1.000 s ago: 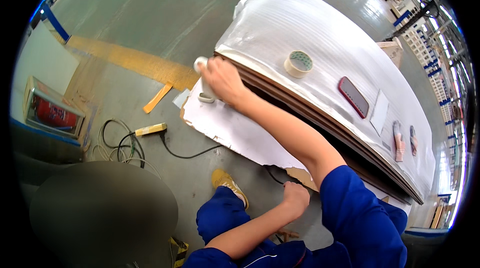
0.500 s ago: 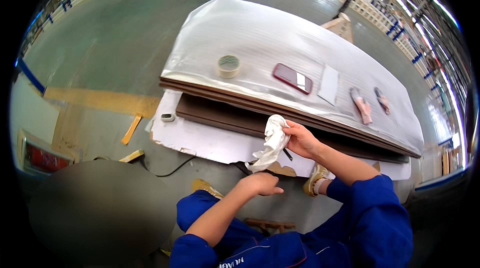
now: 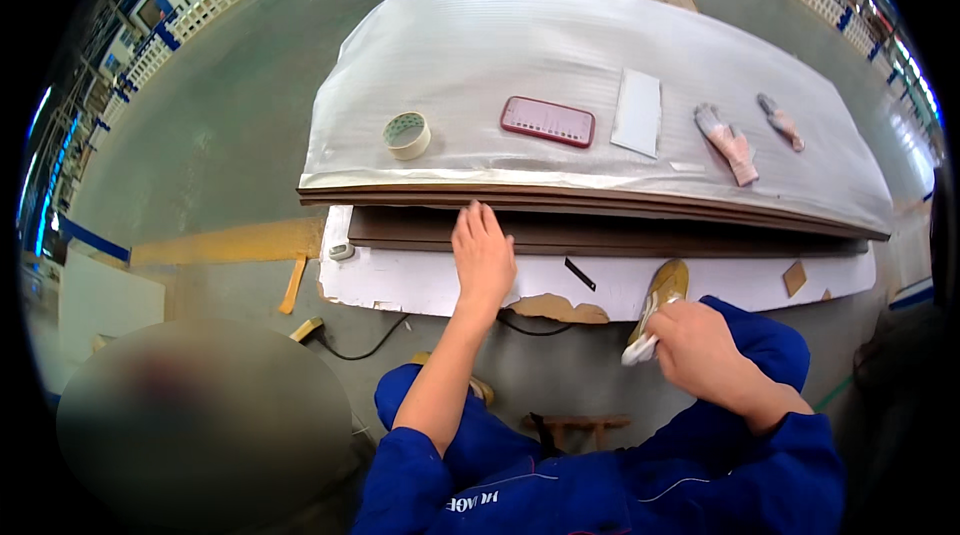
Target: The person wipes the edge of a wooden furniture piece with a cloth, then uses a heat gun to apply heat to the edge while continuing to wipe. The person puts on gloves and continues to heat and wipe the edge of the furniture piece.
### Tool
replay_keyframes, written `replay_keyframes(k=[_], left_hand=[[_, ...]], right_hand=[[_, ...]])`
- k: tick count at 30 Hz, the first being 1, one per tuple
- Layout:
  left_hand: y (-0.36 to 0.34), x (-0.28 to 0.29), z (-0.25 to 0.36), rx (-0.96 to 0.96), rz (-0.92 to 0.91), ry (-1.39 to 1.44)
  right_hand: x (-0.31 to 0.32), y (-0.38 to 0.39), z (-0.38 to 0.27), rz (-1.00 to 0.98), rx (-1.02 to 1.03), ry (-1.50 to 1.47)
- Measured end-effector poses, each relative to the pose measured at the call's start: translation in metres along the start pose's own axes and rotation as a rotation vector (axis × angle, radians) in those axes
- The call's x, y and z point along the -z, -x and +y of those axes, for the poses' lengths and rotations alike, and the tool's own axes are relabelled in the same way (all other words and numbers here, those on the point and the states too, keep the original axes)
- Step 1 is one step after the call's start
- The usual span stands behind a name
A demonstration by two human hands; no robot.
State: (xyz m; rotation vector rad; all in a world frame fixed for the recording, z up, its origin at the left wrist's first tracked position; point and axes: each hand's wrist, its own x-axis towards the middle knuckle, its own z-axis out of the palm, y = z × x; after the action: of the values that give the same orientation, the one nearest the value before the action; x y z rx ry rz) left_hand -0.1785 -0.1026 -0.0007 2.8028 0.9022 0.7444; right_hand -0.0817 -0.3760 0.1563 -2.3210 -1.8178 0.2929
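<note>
My left hand (image 3: 482, 253) reaches to the front edge of the stacked brown panels (image 3: 600, 199), fingertips at the edge, fingers extended. My right hand (image 3: 690, 340) is closed on a white cloth (image 3: 640, 348), low in front of the white board (image 3: 420, 275). Wrinkled translucent foam sheeting (image 3: 450, 45) covers the stack. On it lie a tape roll (image 3: 406, 145), a red-cased phone (image 3: 548, 121), a white rectangular piece (image 3: 637, 115) and two pink-grey gloves (image 3: 733, 150). A short black strip (image 3: 580, 274) and a small white object (image 3: 342, 251) are on the board.
My yellow shoes (image 3: 665, 290) and blue-clad legs are below. A black cable (image 3: 350, 356) with a yellow block (image 3: 305, 330) lies on the floor beside a yellow marked band (image 3: 220, 245). A small wooden stool (image 3: 590, 423) is under me. White fences (image 3: 205, 15) stand farther off.
My view has turned toward the stack. My right hand has moved down and right with the cloth. My left hand has risen to the panel edge, its fingers now extended.
</note>
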Motion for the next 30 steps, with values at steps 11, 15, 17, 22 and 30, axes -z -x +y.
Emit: replay_keyframes(k=[11,15,17,22,30], left_hand=[[-0.04,-0.043,0.011,0.126,-0.125,-0.128],[-0.027,-0.059,0.023,-0.061,-0.064,-0.29],[-0.026,-0.065,0.042,-0.177,-0.067,-0.264],[-0.023,-0.081,0.06,-0.354,-0.044,-0.154],[-0.046,-0.097,0.118,-0.63,-0.1,0.137]], right_hand=[[-0.004,0.062,0.004,-0.067,0.235,-0.173],[-0.007,0.082,0.013,-0.027,0.236,-0.199],[-0.005,0.09,0.019,0.049,0.234,-0.219],[0.005,0.102,0.029,0.017,0.23,-0.304],[-0.01,0.117,0.038,0.189,0.182,-0.371]])
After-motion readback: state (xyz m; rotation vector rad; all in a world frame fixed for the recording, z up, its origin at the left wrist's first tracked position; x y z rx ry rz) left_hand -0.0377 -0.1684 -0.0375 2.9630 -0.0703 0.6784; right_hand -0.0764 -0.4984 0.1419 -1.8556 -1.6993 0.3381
